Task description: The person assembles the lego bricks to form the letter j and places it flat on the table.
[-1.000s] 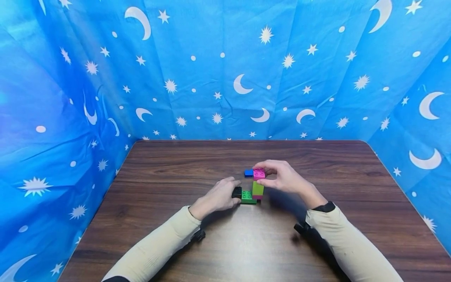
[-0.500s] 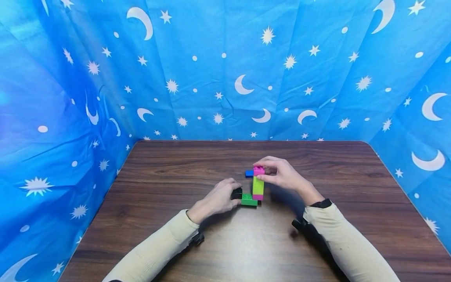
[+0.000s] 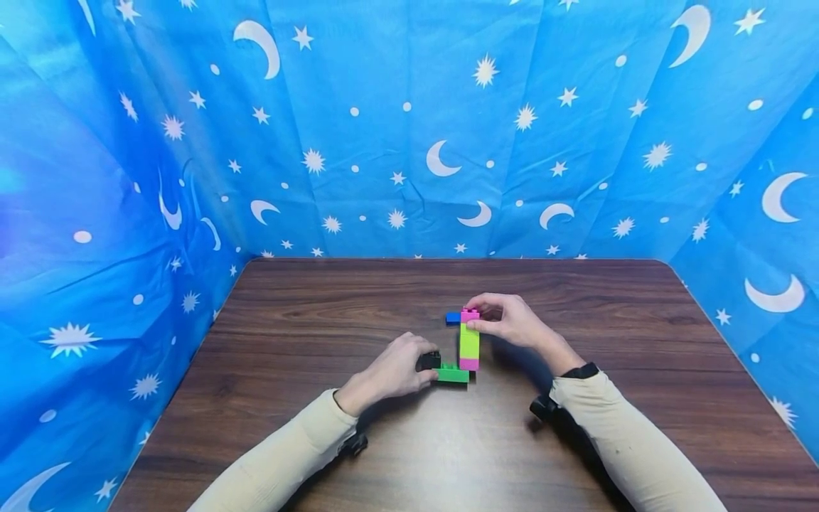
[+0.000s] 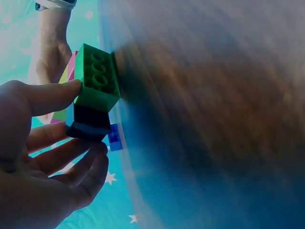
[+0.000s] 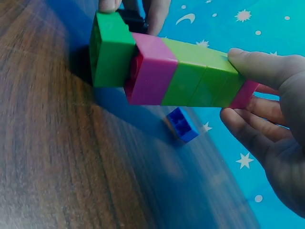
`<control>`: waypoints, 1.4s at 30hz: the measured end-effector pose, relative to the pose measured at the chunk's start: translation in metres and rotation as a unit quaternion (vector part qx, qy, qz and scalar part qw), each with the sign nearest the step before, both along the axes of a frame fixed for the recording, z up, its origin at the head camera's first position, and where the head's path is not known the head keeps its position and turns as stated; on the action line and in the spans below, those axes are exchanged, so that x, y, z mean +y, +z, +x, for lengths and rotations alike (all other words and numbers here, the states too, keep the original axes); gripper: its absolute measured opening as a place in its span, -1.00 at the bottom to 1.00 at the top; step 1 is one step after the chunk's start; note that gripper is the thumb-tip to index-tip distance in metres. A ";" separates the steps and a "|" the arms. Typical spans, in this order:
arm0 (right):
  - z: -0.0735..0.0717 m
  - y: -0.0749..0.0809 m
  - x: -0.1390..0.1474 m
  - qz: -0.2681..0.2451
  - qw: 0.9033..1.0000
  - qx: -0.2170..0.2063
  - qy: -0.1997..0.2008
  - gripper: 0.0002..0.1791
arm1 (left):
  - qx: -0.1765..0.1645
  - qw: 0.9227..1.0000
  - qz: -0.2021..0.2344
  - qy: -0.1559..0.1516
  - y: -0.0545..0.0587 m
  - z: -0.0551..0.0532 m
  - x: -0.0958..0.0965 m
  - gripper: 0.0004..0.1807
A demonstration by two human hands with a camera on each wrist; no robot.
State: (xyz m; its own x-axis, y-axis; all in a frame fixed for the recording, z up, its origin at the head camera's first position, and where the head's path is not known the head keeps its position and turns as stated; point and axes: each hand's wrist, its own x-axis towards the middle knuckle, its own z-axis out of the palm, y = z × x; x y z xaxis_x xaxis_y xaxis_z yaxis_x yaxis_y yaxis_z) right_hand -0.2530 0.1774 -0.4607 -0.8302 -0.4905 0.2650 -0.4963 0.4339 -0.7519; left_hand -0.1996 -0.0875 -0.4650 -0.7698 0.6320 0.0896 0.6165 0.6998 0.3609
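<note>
My left hand (image 3: 397,366) pinches a black brick (image 3: 430,360) joined to a green brick (image 3: 453,375), thumb on the green one. The green brick's hollow underside shows in the left wrist view. My right hand (image 3: 512,320) holds the pink top of a toy-brick tower (image 3: 470,345), thumb in front and fingers behind. Lime bricks (image 5: 190,76) make up its middle, and a pink brick (image 5: 155,69) forms its lower end. That lower end is right against the green brick's right end. The tower leans slightly in the right wrist view.
A small blue brick (image 3: 453,318) lies on the dark wooden table (image 3: 307,299), just behind the tower, its hollow side showing in the right wrist view. A blue cloth (image 3: 384,142) with moons and stars hangs behind the table and along both sides.
The tower and the green brick have tipped so their front faces show more and their studs less. Both hands keep their holds and sit slightly lower in the head view. The blue brick stays put.
</note>
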 end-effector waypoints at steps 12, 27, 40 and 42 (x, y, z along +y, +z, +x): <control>-0.005 -0.009 -0.006 0.049 0.998 -0.038 0.007 -0.73 | -0.031 0.999 0.002 -0.012 0.002 0.008 -0.004 -0.57; -0.008 -0.014 -0.011 0.109 0.992 -0.061 0.012 -0.75 | -0.030 0.998 -0.018 -0.044 0.000 0.013 -0.005 -0.76; -0.008 -0.014 -0.010 0.138 0.988 -0.070 0.007 -0.71 | -0.070 0.997 -0.015 -0.038 0.000 0.013 -0.005 -0.68; -0.008 -0.015 -0.009 0.139 0.988 -0.066 0.010 -0.71 | -0.068 0.997 -0.016 -0.038 0.001 0.013 -0.005 -0.65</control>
